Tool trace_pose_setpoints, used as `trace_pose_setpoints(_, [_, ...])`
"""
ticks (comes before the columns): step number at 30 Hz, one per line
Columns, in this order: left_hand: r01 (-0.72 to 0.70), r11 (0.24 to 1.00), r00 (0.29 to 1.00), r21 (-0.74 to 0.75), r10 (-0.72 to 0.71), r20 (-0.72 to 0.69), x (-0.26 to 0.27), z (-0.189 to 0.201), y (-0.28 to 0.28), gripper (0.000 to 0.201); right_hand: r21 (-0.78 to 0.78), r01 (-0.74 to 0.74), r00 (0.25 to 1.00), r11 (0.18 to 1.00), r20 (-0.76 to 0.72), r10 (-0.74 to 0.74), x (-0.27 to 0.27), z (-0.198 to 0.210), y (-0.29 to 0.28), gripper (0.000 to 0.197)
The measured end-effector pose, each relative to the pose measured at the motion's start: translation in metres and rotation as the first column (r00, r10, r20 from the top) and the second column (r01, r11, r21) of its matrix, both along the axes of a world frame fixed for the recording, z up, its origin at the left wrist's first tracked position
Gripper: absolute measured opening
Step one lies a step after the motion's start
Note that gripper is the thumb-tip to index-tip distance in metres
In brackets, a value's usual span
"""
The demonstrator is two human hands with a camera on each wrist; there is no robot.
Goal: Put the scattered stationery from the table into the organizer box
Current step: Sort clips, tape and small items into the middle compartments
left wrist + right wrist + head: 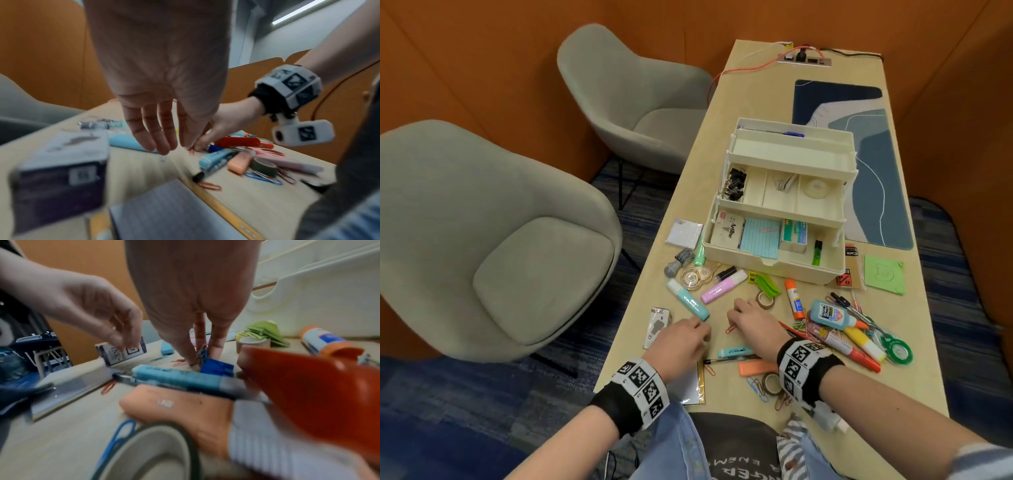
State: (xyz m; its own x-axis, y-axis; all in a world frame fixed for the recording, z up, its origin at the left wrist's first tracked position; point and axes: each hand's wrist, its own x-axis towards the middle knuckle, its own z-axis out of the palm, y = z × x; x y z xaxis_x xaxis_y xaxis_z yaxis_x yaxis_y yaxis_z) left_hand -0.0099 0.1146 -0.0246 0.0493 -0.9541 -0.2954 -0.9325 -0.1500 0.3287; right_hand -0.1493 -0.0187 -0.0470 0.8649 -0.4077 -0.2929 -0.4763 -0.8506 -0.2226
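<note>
While right hand (197, 331) pinches paper clips (202, 353) off table (654, 281), left hand (160, 100) hovering slack, empty. Gather clips into one firm pinch before lifting; drop into organizer box (774, 263) tray compartment.

Both wrists: black bands w/ white blocks of black square-code tags, left wristband (635, 390), right wristband (803, 368). White cam pod (302, 132) hangs under right one. Bare forearms, blue jeans (681, 445), dark printed tee (736, 448).
</note>
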Motion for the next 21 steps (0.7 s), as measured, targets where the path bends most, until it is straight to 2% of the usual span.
trace_pose_setpoints(3, [-0.053,0.997,0.998,0.052,0.052,0.036,-0.010,-0.009,-0.002,0.023,0.090,0.075,0.997,0.993,0.019,-0.077,0.007,0.001,-0.007,0.019])
trace_pose_setpoints(5, [-0.147,0.988,0.986,0.053,0.142,0.087,-0.014,-0.016,-0.006,0.029,0.217,0.198,0.974,0.956,0.066,-0.217,0.008,0.002,-0.014,0.016])
trace_pose_setpoints(8, [-0.164,0.986,0.975,0.040,0.156,0.155,-0.021,-0.022,-0.015,0.032,0.396,0.391,0.884,0.831,0.091,-0.459,0.003,0.007,-0.025,0.014])
trace_pose_setpoints(10, [-0.124,0.991,0.975,0.048,0.113,0.193,-0.023,-0.023,-0.020,0.033,0.499,0.453,0.819,0.739,0.096,-0.566,-0.004,0.011,-0.030,0.019])
trace_pose_setpoints(14, [-0.071,0.995,0.975,0.077,0.053,0.214,-0.022,-0.023,-0.029,0.031,0.659,0.481,0.726,0.579,0.071,-0.684,-0.025,0.024,-0.032,0.020])
trace_pose_setpoints(18, [-0.048,0.996,0.986,0.081,0.034,0.164,-0.021,-0.021,-0.036,0.034,0.720,0.495,0.677,0.486,0.031,-0.735,-0.034,0.040,-0.027,0.009])
trace_pose_setpoints(21, [-0.031,0.995,0.987,0.091,0.016,0.160,-0.021,-0.021,-0.038,0.033,0.776,0.447,0.619,0.445,0.090,-0.780,-0.025,0.063,-0.033,0.006])
